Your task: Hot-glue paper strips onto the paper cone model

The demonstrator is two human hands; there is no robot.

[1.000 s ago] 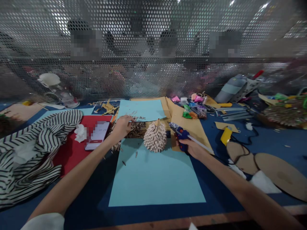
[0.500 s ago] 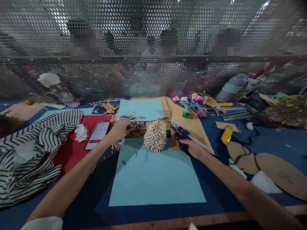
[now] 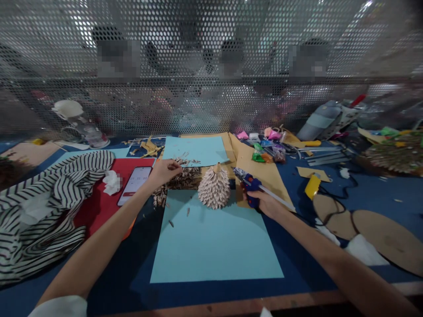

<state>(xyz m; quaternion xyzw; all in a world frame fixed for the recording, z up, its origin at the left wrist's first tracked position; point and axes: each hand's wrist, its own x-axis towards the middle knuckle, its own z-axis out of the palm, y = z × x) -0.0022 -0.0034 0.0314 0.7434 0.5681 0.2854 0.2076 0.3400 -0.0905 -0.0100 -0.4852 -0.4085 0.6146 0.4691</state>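
A cone-shaped craft piece (image 3: 214, 189), covered in overlapping pale shell-like scales with a bare tan tip, stands upright on a light blue sheet (image 3: 216, 246). To its right my right hand (image 3: 266, 203) is wrapped round a dark blue glue gun (image 3: 254, 185) with a long white glue stick behind; its nozzle points up and left, apart from the cone. My left hand (image 3: 162, 172) is over the pile of brown seed husks (image 3: 185, 179), thumb and fingers pinched together. Whatever lies between those fingertips is too small to make out.
A phone (image 3: 134, 185) lies on red card (image 3: 99, 211) beside a striped cloth (image 3: 49, 207). Small coloured packets (image 3: 267, 147), a yellow cutter (image 3: 312, 187) and cardboard discs (image 3: 386, 233) lie right. A perforated metal screen (image 3: 211, 105) rises behind; people are blurred beyond.
My left hand has shifted slightly left, and its curled fingers have straightened into a pinch. My right hand, the glue gun and the cone stay where they were.
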